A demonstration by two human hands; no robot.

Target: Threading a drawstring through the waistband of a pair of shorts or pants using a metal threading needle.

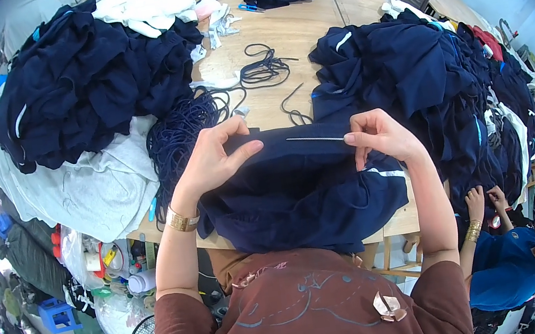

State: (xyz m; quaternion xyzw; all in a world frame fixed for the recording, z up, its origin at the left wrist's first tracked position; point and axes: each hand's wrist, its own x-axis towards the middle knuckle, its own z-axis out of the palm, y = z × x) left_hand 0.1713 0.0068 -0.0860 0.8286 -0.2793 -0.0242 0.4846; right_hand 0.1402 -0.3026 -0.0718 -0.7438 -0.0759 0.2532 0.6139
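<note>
"Where is the navy garment?"

"Right in front of me, bunched at the near edge of the bench, its upper band running between my grips."

"And the slim metal rod?"

"Along that band, tip pointing left. My right grip is closed on its other end, thumb pressed to forefinger, the wrist bent inward."

"Your left grip?"

"At the band's left end, thumb and forefinger parted, thumb pointing right. Whether my hidden fingers have hold of the cloth, I cannot tell."

"How are your arms?"

"Elbows bent and out wide, both forearms rising and leaning toward each other. A gold bracelet circles my left wrist."

"What lies further out?"

"A tangle of navy cord just beside my left grip, then dark clothing piled left and right, and a co-worker in blue at my right."
</note>
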